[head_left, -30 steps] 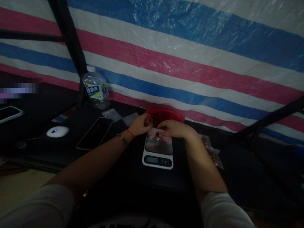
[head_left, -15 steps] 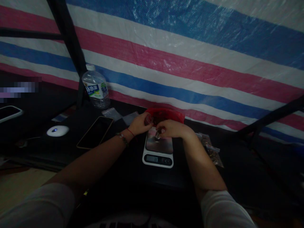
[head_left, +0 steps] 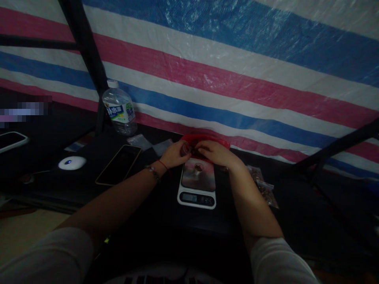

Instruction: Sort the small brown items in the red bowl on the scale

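Observation:
A white digital scale (head_left: 197,195) stands on the dark table, and a small cup (head_left: 197,168) sits on its platform. Behind the scale lies a red plastic bag (head_left: 207,139) with dark contents. My left hand (head_left: 174,155) is at the bag's left edge, with its fingers closed on a small round clear container (head_left: 186,148). My right hand (head_left: 215,153) reaches over the back of the scale. Its fingertips are at the bag's mouth, next to that container, and their grip is hidden.
A water bottle (head_left: 119,109) stands at the back left by a black pole (head_left: 85,55). A phone (head_left: 119,165), a white puck-shaped device (head_left: 72,163) and a second phone (head_left: 12,140) lie to the left. Small clear bags (head_left: 139,141) lie behind, and filled bags (head_left: 263,185) to the right.
My right hand has left the scale platform and moved back to the red bag's mouth. The small cup now stands alone on the scale. My left hand has stayed put.

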Demonstrator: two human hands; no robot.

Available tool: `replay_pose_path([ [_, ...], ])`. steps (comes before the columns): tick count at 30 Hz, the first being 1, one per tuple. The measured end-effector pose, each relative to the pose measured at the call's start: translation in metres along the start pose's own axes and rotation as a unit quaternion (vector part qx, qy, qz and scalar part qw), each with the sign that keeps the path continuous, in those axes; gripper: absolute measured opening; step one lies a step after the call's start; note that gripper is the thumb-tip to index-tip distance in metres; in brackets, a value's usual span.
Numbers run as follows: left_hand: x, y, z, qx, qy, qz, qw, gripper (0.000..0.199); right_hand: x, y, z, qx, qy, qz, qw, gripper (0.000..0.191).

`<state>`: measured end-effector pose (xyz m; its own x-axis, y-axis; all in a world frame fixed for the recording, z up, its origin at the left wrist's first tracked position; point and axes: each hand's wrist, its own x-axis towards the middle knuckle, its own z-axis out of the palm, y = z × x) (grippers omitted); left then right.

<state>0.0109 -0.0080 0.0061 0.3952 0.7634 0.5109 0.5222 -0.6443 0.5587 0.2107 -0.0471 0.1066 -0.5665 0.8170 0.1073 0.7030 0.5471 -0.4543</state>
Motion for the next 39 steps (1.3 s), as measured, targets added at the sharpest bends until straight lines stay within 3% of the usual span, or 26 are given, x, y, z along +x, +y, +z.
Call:
replay_pose_path([
  [6, 0.000, 0.009, 0.001, 0.031, -0.021, 0.016, 0.999, 0.039, 0.020, 0.003, 0.033, -0.010, 0.020, -0.046, 0.999, 0.024],
  [10, -0.001, 0.015, 0.000, 0.044, -0.031, 0.047, 0.997, 0.044, 0.025, 0.005, 0.042, -0.005, 0.033, -0.052, 0.998, 0.023],
  [18, -0.002, 0.022, -0.002, 0.063, -0.033, 0.060, 0.996, 0.053, 0.021, 0.000, 0.031, -0.030, 0.021, -0.042, 0.998, 0.017],
  [23, -0.002, 0.019, -0.004, 0.042, -0.028, 0.032, 0.998, 0.044, 0.007, -0.003, 0.003, -0.009, 0.012, -0.020, 1.000, 0.022],
  [26, -0.002, 0.013, -0.004, 0.023, -0.014, 0.009, 1.000, 0.040, -0.010, -0.003, -0.014, -0.011, -0.062, 0.032, 0.997, 0.020],
  [28, -0.002, 0.008, -0.002, 0.002, -0.005, -0.007, 1.000, 0.039, -0.018, -0.005, -0.018, -0.022, -0.134, 0.044, 0.990, 0.033],
  [30, -0.001, 0.002, 0.000, -0.024, 0.011, -0.019, 0.999, 0.038, -0.020, -0.008, -0.014, -0.039, -0.182, 0.048, 0.981, 0.049],
  [32, 0.000, -0.003, 0.003, -0.047, 0.023, -0.028, 0.998, 0.038, -0.017, -0.011, -0.007, -0.050, -0.199, 0.056, 0.977, 0.049],
  [35, 0.001, -0.008, 0.005, -0.069, 0.033, -0.042, 0.996, 0.038, -0.008, -0.012, 0.007, -0.047, -0.187, 0.061, 0.979, 0.036],
  [39, 0.001, -0.009, 0.004, -0.083, 0.037, -0.049, 0.995, 0.037, -0.002, -0.006, 0.017, -0.014, -0.159, 0.049, 0.986, 0.038],
])
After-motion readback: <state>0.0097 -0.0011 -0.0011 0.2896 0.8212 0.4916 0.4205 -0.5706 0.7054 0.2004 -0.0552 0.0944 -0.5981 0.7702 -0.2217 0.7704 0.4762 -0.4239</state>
